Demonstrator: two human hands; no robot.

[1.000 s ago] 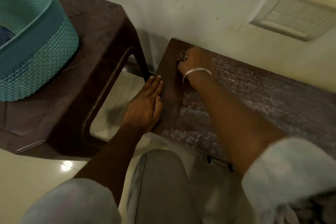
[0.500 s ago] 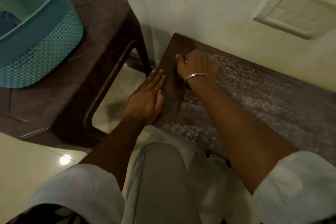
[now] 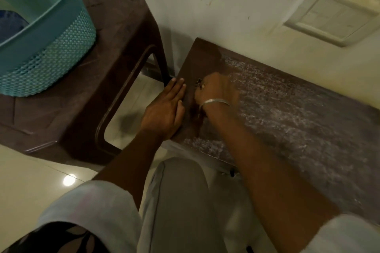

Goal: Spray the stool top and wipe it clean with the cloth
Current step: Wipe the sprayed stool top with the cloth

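The brown stool top [image 3: 292, 117] stands against the wall, covered in whitish streaks except for a darker strip along its left end. My left hand [image 3: 164, 113] rests flat on the stool's left edge, fingers straight. My right hand [image 3: 218, 90], with a silver bangle at the wrist, is curled over a small dark speckled cloth [image 3: 199, 84] and presses it onto the top near the left end. Only a bit of the cloth shows past the fingers. No spray bottle is in view.
A taller brown plastic stool [image 3: 123, 37] stands to the left with a teal woven basket [image 3: 51, 57] on it; something blue lies inside. A switch plate [image 3: 333, 18] is on the wall. My knee [image 3: 181, 201] is below the stool's near edge.
My right hand has slid with the cloth from near the far-left corner toward the near edge. My left hand has stayed flat on the left edge.
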